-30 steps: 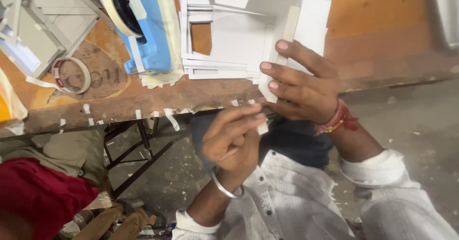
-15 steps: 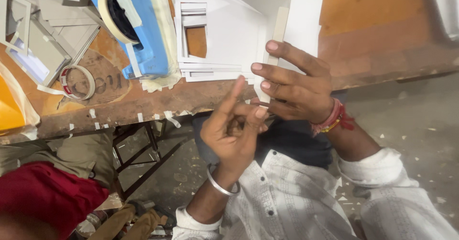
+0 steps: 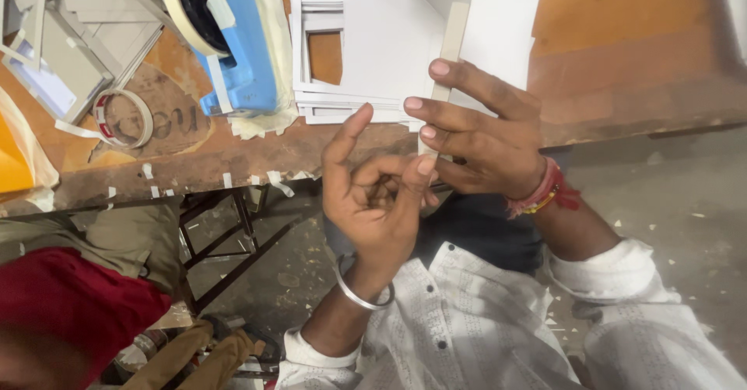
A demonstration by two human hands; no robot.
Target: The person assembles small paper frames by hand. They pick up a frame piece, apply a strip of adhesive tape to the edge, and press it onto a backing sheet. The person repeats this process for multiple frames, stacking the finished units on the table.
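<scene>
Pinching the grey card strip at its lower end over the table edge, right hand fingers half-curled, left hand loosely curled, empty (looks light, stiff, bendy).

The right hand has tipped the white board up, so its grey edge now faces the camera (a second ago it lay flatter). The left hand has risen beside it, forefinger straightened upward.

Tape dispenser crowding left bench
</scene>
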